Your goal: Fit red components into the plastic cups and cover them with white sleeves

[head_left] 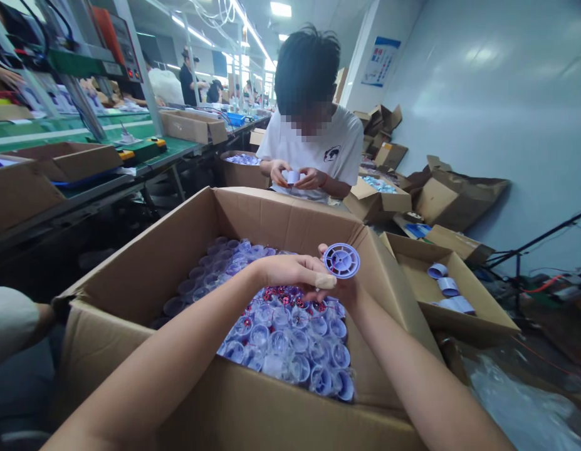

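My left hand (294, 270) and my right hand (340, 289) meet over the far right part of a big cardboard box (144, 275). Together they hold a pale blue plastic spool (341, 260), its round flange facing me. The left fingers, one with a plaster on its tip, are pinched against the spool's side. My right hand is mostly hidden behind the left hand and grips the spool from below. The box is filled with several more clear-blue spools (281, 332), some wound with red wire.
A person in a white T-shirt (313, 147) sits opposite, handling a small spool. A smaller open box (459, 300) with a few blue rolls stands to the right. More cartons lie along the wall; a green conveyor line (106, 134) runs on the left.
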Available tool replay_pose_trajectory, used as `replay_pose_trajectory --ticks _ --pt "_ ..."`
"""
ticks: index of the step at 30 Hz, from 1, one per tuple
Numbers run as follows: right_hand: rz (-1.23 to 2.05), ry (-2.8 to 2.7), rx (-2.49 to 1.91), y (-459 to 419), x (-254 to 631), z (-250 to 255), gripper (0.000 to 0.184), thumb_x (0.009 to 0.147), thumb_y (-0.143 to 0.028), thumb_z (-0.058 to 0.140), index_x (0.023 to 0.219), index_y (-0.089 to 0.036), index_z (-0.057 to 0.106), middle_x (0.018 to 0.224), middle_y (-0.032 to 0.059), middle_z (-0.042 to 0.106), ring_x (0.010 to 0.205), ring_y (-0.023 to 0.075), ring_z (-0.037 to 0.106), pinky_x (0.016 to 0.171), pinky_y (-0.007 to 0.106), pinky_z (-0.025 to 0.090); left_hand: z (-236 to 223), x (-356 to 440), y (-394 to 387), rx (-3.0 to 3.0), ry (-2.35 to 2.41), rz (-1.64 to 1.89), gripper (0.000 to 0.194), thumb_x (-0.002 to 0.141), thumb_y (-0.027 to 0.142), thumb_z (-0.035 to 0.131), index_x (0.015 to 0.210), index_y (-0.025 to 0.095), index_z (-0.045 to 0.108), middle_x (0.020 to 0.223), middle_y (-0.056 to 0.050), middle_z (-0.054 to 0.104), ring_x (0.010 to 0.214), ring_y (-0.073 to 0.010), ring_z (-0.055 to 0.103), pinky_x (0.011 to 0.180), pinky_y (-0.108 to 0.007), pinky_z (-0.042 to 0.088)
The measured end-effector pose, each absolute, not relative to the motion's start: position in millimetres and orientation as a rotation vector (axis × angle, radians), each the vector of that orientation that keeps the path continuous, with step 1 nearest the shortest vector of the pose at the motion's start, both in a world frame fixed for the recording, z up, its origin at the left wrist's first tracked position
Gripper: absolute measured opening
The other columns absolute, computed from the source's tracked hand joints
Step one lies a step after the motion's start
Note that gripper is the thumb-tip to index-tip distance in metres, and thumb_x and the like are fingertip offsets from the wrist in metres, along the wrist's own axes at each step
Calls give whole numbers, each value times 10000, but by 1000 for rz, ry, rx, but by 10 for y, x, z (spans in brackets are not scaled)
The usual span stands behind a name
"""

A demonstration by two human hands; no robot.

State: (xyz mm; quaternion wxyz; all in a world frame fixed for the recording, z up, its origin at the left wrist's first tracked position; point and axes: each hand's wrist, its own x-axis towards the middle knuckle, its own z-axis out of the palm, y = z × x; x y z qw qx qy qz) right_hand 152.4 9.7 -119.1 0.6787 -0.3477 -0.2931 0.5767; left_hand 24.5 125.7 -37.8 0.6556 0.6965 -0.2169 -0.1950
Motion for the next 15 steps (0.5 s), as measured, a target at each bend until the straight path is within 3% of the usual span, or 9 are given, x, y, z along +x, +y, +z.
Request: replay_pose_trajectory --ticks 5,8,12,15 --pt "1204 -815 -764 89 1478 -1207 501 539 -590 624 837 -255 400 565 -84 423 430 78 426 402 187 377 -379 225 1220 1568 -568 -510 456 738 575 570 559 156 603 471 18 495 459 -75 430 505 -221 367" --pt "1283 -852 -721 89 1460 -1225 566 476 -628 636 826 -255 393 544 -88 418 419 84 419 414 205 374 -372 216 1199 1575 -602 -529 451 747 574 559 570 162 610 467 21 486 477 -79 435 537 -225 378" --pt "1299 -865 -815 83 1481 -1204 542 487 -610 629 819 -242 409 561 -70 443 458 98 438 449 227 381 -344 203 1208 1607 -585 -572 459 746 580 556 558 164 594 467 18 477 487 -83 422 540 -231 370" --pt "1155 -799 -1056 117 1529 -1116 343 635 -505 555 777 -221 425 572 -53 453 482 90 436 474 212 386 -320 205 1288 1637 -514 -565 444 713 581 590 569 162 575 484 22 483 489 -82 407 536 -232 366"
